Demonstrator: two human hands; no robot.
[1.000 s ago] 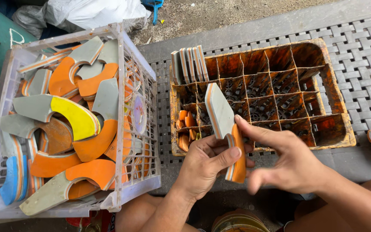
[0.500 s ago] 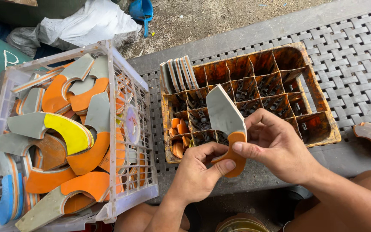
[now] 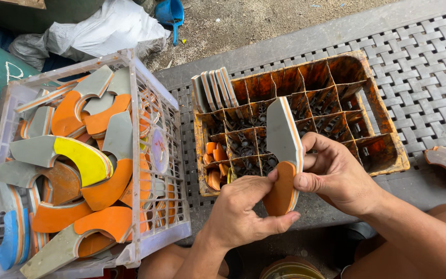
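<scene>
Head view: grey-orange foam piece (image 3: 284, 155) pinched by left hand (image 3: 243, 214) and right hand (image 3: 339, 175), above divided orange crate (image 3: 388, 150).

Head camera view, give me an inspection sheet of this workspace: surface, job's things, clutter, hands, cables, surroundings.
Surface: grey woven-pattern mat beside a plain grey strip.
Job's things: curved grey-and-orange layered foam piece, held upright; rusty orange divided crate with grey slabs in one corner cell and small orange scraps lower left.
Clutter: white wire basket heaped with grey, orange, yellow and blue curved offcuts.
Hands: left hand grips the piece's orange end; right hand pinches its edge.
Cables: nothing seen.
Surroundings: white plastic sack, blue scoop, gravel ground.
</scene>
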